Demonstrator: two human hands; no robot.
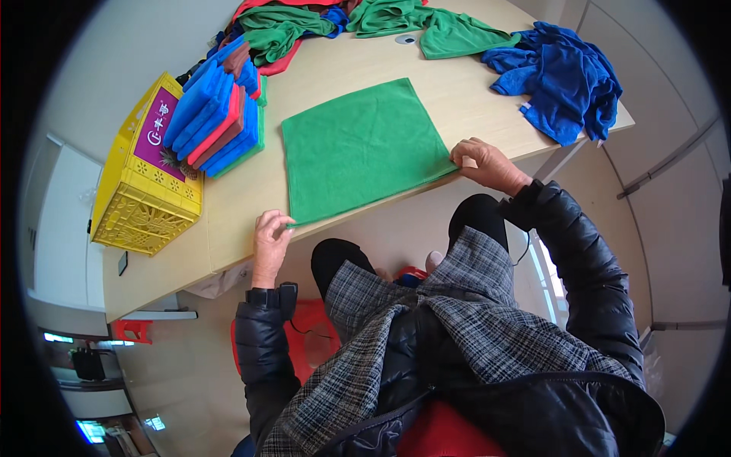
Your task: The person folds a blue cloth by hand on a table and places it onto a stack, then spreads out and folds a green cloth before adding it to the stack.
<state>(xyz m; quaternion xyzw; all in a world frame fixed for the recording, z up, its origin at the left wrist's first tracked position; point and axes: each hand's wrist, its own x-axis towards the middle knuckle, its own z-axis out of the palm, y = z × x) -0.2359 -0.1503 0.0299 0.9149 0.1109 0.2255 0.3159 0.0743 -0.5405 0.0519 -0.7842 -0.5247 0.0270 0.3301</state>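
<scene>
A green towel (pixel 362 148) lies flat on the table in front of me, its near edge running along the table's front edge. My left hand (pixel 272 236) pinches the near left corner between thumb and fingers. At the near right corner, my right hand (pixel 487 164) grips the cloth the same way. The towel looks smooth, with straight sides and only faint creases.
On the left stand a yellow plastic crate (pixel 148 171) and a stack of folded blue, red, brown and green cloths (pixel 221 114). Crumpled green cloths (pixel 464 34) lie at the back. A blue cloth heap (pixel 563 80) hangs over the table's right edge (pixel 620 118).
</scene>
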